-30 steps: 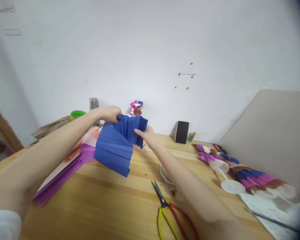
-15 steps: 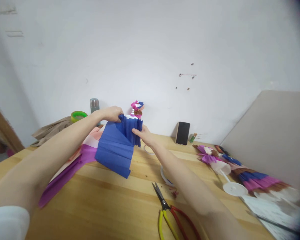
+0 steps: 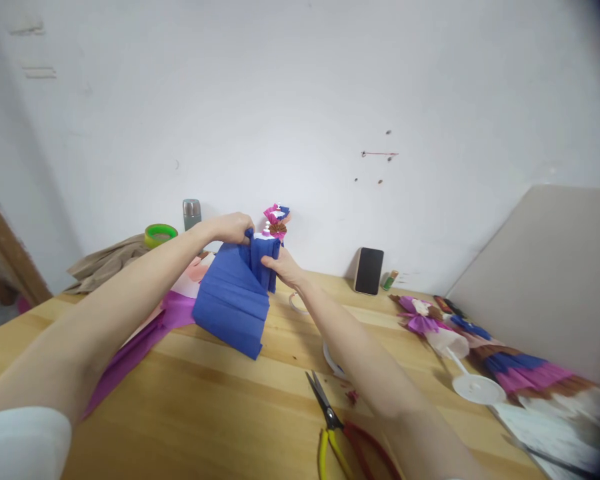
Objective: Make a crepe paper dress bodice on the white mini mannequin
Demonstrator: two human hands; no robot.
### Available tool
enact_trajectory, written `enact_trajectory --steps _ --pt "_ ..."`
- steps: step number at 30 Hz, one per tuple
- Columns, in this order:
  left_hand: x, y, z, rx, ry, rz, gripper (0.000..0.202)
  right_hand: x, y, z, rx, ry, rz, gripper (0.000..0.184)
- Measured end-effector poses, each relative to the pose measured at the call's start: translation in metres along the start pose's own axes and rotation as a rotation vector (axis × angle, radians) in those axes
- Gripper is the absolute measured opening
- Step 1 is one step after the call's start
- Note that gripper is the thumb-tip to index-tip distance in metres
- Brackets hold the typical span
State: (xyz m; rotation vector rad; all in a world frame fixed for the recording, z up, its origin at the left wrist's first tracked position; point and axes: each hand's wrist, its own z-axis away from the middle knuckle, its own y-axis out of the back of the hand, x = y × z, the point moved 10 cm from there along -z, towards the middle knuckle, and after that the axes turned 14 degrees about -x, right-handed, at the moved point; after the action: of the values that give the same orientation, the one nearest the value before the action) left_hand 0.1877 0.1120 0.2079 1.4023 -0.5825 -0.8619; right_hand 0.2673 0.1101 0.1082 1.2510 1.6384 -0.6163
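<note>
Both hands hold a pleated sheet of blue crepe paper point(image 3: 233, 300) above the wooden table point(image 3: 195, 407). My left hand point(image 3: 229, 228) is closed on the paper's top left corner. My right hand point(image 3: 281, 267) pinches the gathered folds at the top right, close to the left hand. The sheet's lower part fans out and rests on the table. Behind the hands stands a small paper doll point(image 3: 276, 222) in pink, blue and brown.
Purple and pink paper sheets point(image 3: 150, 330) lie left of the blue one. Scissors point(image 3: 337, 427) with yellow and red handles lie near the front. A phone point(image 3: 369, 271) leans on the wall. Finished paper dolls point(image 3: 485, 357), a green tape roll point(image 3: 161, 234) and a grey board point(image 3: 550, 273) are nearby.
My right hand has moved left toward the left hand, gathering the blue paper's top edge into tighter pleats. The view has shifted slightly.
</note>
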Motion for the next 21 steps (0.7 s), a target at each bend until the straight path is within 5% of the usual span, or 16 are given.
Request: enact_trajectory --steps 12,17,21 --pt "0.006 0.006 0.000 0.071 0.056 0.036 0.024 -0.004 -0.004 0.007 0.042 -0.054 -0.010 0.056" --pt "-0.007 0.019 0.025 0.347 0.142 0.287 0.043 -0.003 0.004 0.015 0.111 -0.051 -0.119 0.051" --pt "-0.003 -0.001 0.054 0.493 0.225 0.374 0.055 -0.003 0.018 0.030 0.236 -0.072 -0.197 0.044"
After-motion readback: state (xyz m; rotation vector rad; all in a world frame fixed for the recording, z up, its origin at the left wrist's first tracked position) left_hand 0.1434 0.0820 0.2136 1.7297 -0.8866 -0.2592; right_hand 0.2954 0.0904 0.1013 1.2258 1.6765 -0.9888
